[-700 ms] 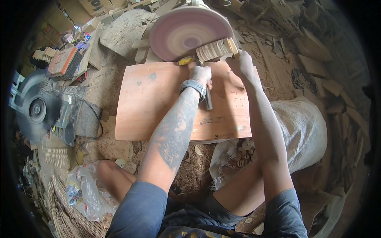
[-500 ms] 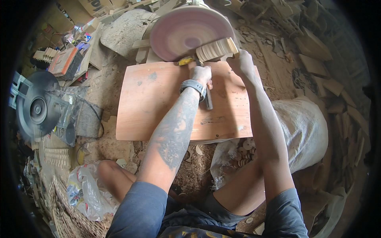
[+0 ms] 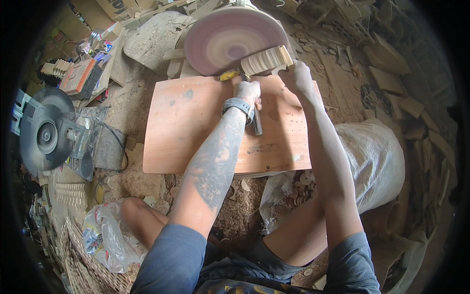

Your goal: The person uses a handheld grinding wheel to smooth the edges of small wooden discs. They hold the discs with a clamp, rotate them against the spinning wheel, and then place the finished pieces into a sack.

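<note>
A stack of thin, round wooden pieces [image 3: 264,60] lies slantwise at the lower right of the large round sanding disc [image 3: 208,41], seemingly against its face. My right hand [image 3: 297,77] is closed at the stack's right end; its fingertips are partly hidden. Beside the stack's left end, my left hand [image 3: 247,92] grips a tool with a grey, rod-like handle [image 3: 257,125] pointing back toward me. A yellow piece [image 3: 228,75] shows just beyond that hand; whether it belongs to the tool I cannot tell. Below both hands is a curved wooden board [image 3: 196,127].
To the left stands a saw with a round blade [image 3: 46,134], its cable [image 3: 125,147] hanging beside it. A white sack [image 3: 374,161] bulges at my right. Loose round offcuts [image 3: 304,183] lie near my leg, a clear plastic bag [image 3: 110,240] at the lower left.
The stack has shifted very slightly left, and its edge pattern looks a little different. My right hand has moved slightly with it; the left hand stays in place.
</note>
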A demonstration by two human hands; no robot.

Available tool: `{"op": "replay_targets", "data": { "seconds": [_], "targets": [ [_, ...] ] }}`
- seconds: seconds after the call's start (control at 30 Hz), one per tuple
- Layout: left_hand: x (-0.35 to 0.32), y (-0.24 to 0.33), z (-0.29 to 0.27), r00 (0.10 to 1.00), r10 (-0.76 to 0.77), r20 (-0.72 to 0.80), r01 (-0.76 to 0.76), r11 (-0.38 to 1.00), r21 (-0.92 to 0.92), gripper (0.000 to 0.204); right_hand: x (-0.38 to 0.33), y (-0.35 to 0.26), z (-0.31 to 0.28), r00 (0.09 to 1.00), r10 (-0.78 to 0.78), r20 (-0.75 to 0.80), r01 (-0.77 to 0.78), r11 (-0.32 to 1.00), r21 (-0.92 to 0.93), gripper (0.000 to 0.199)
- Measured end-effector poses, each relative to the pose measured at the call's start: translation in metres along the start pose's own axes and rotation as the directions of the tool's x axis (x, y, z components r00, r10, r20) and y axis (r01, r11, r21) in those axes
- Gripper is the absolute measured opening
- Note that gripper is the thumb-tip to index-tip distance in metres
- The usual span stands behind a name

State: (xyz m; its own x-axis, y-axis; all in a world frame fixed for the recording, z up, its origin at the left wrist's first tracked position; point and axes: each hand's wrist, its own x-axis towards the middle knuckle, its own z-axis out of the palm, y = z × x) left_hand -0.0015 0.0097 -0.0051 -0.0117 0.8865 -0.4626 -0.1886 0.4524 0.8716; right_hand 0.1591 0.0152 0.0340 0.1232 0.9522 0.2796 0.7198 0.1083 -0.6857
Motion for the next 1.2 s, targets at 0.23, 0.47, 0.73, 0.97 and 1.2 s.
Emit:
{"op": "replay_targets", "data": {
  "seconds": [0.23, 0.47, 0.73, 0.97, 1.2],
  "targets": [
    [-0.001, 0.000, 0.001, 1.000, -0.010, -0.011, 0.010, 1.000, 0.000, 0.017, 0.001, 0.002, 0.002, 1.000, -0.013, -0.008, 0.013, 1.000, -0.025, 0.021],
    [-0.010, 0.004, 0.003, 1.000, -0.002, -0.014, 0.003, 0.995, 0.096, 0.013, -0.006, -0.006, -0.003, 0.999, 0.026, 0.018, -0.026, 1.000, -0.012, 0.021],
    [-0.011, 0.002, 0.003, 1.000, -0.009, -0.009, 0.010, 0.999, 0.042, 0.017, -0.008, -0.007, -0.006, 0.998, 0.046, 0.041, -0.045, 0.998, -0.033, 0.021],
    [-0.006, 0.002, 0.002, 0.999, -0.029, -0.023, 0.029, 0.999, 0.025, 0.014, -0.007, -0.009, -0.006, 0.997, 0.063, 0.042, -0.061, 0.997, -0.041, 0.021],
    [-0.003, -0.001, 0.002, 1.000, -0.011, -0.011, 0.011, 0.999, 0.043, 0.014, -0.008, -0.010, -0.007, 0.996, 0.066, 0.051, -0.064, 0.997, -0.041, 0.022]
  ]
}}
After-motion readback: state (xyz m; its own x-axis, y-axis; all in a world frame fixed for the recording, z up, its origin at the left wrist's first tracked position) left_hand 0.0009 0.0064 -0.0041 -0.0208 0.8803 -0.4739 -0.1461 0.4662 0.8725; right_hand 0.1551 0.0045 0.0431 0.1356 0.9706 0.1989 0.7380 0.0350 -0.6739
